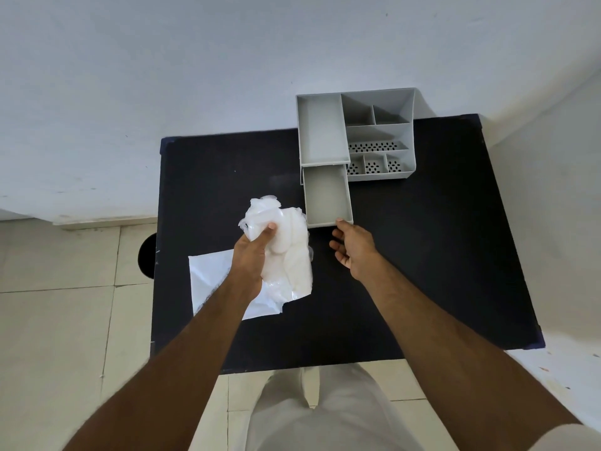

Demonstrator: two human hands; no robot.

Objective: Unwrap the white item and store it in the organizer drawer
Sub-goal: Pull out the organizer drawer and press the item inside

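My left hand (252, 255) grips a white soft item (294, 255) together with crumpled clear plastic wrap (260, 213), held above the black table (422, 255). A grey organizer (379, 135) stands at the table's far edge. Its drawer (327, 196) is pulled out toward me and looks empty. My right hand (353, 247) is at the drawer's front edge, a fingertip touching the front wall, fingers loosely curled and holding nothing.
A flat white plastic bag (214, 278) lies on the table under my left forearm. The organizer has several small compartments, some with perforated floors (374, 147). A white wall rises behind the table; tiled floor lies to the left.
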